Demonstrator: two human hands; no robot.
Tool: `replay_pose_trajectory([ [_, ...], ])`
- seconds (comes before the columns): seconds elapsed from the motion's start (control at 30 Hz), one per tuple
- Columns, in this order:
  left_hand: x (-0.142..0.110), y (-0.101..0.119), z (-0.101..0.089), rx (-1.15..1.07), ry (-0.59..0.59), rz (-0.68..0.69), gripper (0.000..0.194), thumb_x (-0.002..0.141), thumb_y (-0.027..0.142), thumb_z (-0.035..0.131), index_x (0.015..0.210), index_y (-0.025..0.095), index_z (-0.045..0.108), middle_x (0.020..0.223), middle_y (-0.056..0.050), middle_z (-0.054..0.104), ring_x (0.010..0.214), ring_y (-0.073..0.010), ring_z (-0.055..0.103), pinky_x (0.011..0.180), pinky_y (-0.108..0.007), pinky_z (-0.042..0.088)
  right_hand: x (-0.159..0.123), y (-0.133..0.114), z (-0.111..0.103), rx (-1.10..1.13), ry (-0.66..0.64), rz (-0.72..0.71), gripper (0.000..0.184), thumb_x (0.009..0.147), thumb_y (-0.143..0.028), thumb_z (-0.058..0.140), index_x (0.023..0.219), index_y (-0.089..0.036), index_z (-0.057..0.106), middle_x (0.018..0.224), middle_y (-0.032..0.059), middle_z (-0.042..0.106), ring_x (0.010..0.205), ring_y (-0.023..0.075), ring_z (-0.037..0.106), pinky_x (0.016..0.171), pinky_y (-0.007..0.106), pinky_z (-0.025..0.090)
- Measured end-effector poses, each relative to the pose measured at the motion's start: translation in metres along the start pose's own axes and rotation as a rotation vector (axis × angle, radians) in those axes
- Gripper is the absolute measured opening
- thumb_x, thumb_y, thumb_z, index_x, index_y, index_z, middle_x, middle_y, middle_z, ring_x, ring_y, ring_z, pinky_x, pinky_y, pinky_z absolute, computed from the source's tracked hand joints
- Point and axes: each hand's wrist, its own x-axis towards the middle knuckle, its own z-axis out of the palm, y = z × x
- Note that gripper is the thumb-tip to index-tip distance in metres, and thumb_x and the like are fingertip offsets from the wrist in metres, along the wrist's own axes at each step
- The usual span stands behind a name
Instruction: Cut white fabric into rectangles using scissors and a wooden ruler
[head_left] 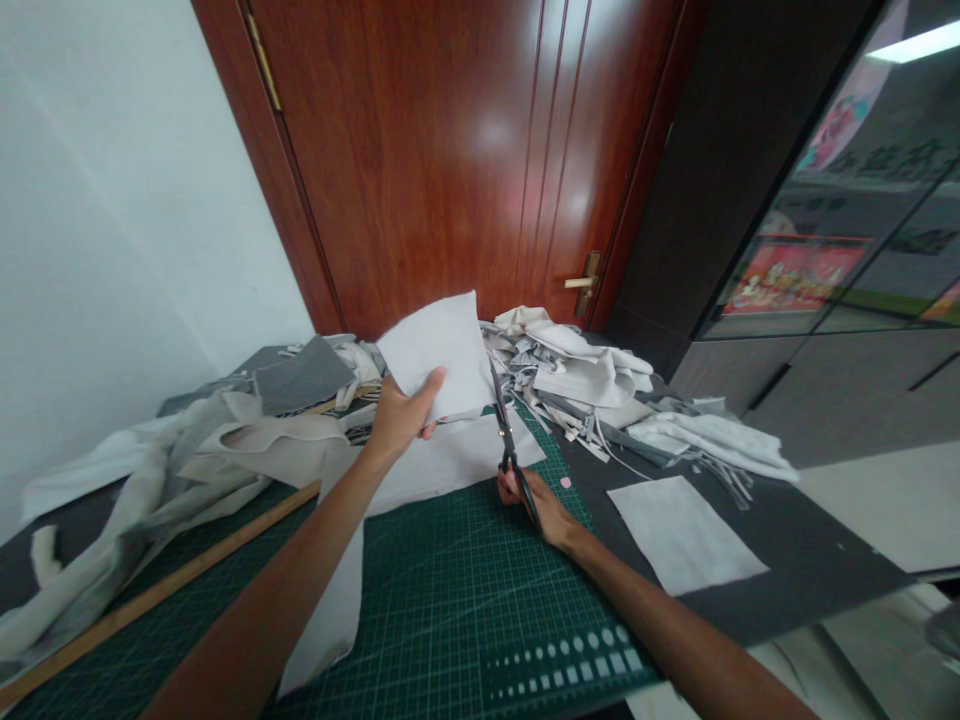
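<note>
My left hand [405, 415] is closed on a white fabric piece [442, 350], thumb on top, holding it raised above the table. My right hand [536, 500] grips black-handled scissors [504, 430], their blades pointing away from me along the right edge of the raised piece. Whether the blades are parted or closed on the cloth cannot be made out. Beneath the hands, another white fabric piece [457, 455] lies on the green cutting mat [450, 580]. A squarish white cloth [686, 533] lies flat to the right of my right hand.
Fabric scraps [585, 365] are heaped at the back right, and more crumpled cloth [172, 480] lies on the left. A wooden ruler [172, 585] crosses the mat's left side. Behind the table stands a brown door [450, 150]; a dark glass-fronted cabinet [825, 230] is on the right.
</note>
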Motion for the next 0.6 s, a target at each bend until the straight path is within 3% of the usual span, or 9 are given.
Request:
replay_pose_trajectory([
  [0.3, 0.000, 0.000, -0.001, 0.013, 0.027, -0.028, 0.040, 0.081, 0.051, 0.076, 0.096, 0.017, 0.062, 0.061, 0.003, 0.063, 0.027, -0.0090, 0.047, 0.022, -0.018, 0.028, 0.002, 0.010, 0.003, 0.018, 0.057, 0.005, 0.067, 0.090, -0.087, 0.040, 0.071, -0.023, 0.040, 0.068, -0.0034, 0.036, 0.063, 0.0142, 0.032, 0.061, 0.030, 0.029],
  [0.6, 0.001, 0.004, -0.003, 0.021, 0.012, -0.010, 0.036, 0.084, 0.050, 0.076, 0.093, 0.018, 0.061, 0.053, 0.006, 0.058, 0.026, -0.0093, 0.045, 0.021, -0.018, 0.028, 0.001, 0.017, 0.003, 0.014, 0.077, -0.009, 0.063, 0.094, -0.081, 0.044, 0.072, -0.023, 0.043, 0.068, -0.0029, 0.040, 0.064, 0.0143, 0.035, 0.062, 0.030, 0.029],
])
